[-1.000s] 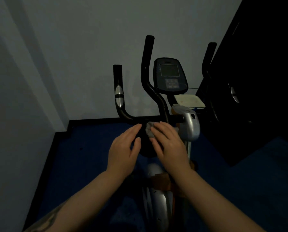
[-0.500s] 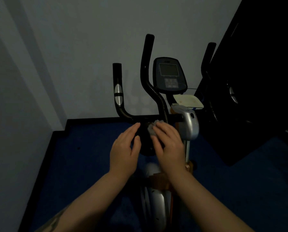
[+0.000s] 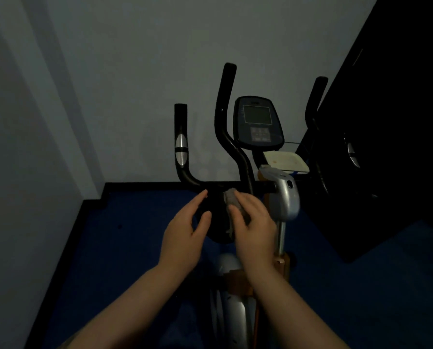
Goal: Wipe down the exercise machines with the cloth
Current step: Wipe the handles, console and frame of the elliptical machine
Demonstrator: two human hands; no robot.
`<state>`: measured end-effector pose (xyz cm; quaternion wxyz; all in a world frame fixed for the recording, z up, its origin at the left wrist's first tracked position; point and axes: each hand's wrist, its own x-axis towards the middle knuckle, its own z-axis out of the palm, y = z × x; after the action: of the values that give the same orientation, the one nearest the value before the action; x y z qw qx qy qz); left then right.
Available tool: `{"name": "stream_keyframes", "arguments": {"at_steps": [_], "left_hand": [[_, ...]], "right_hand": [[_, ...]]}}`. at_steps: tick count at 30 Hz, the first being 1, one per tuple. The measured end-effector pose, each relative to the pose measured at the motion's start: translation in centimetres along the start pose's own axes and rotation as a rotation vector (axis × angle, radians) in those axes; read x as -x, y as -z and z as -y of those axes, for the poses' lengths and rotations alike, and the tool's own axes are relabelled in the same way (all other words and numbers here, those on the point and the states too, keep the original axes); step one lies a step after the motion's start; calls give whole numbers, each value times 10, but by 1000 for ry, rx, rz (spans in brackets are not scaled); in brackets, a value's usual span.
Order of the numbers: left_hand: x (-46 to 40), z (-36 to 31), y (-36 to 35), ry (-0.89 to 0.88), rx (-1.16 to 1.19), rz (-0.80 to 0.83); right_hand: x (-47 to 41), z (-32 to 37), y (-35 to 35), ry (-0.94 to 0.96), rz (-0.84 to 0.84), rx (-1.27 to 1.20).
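An exercise bike stands in front of me, with black handlebars (image 3: 182,170), a console screen (image 3: 257,123) and a silver post housing (image 3: 285,197). A black seat (image 3: 216,217) lies just below the handlebar crossbar. My right hand (image 3: 254,222) presses a small grey cloth (image 3: 231,200) onto the right side of the seat. Most of the cloth is hidden under the fingers. My left hand (image 3: 185,233) rests on the seat's left side, fingers apart and holding nothing.
A tall dark machine or cabinet (image 3: 386,147) fills the right side. White walls close in at the left and back. Blue carpet (image 3: 124,248) covers the floor. A white flat object (image 3: 285,161) sits behind the bike's console post.
My right hand has slid the cloth slightly back and left over the seat. My left hand has barely moved.
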<state>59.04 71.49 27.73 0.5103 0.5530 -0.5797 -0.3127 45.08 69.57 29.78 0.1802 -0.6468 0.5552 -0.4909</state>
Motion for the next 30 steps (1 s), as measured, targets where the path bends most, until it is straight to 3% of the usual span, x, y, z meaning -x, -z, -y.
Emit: {"name": "stream_keyframes", "arguments": {"at_steps": [11,16,19,25,30], "left_hand": [[4,2,-4,30,-33,-15],[-2,7,0,2,-20,19],[-6,11,1,0,36,-4],[-14,19,8,-35,113,66],[-16,19,5,-30,123,72]], "right_hand": [[21,0,2,-55,-74,-63],[-6,-8,11,93,-64,81],[-2,-4,0,67,-76,189],[-6,-6,0,151,-34,337],[-31,6,3,223,145,438]]}}
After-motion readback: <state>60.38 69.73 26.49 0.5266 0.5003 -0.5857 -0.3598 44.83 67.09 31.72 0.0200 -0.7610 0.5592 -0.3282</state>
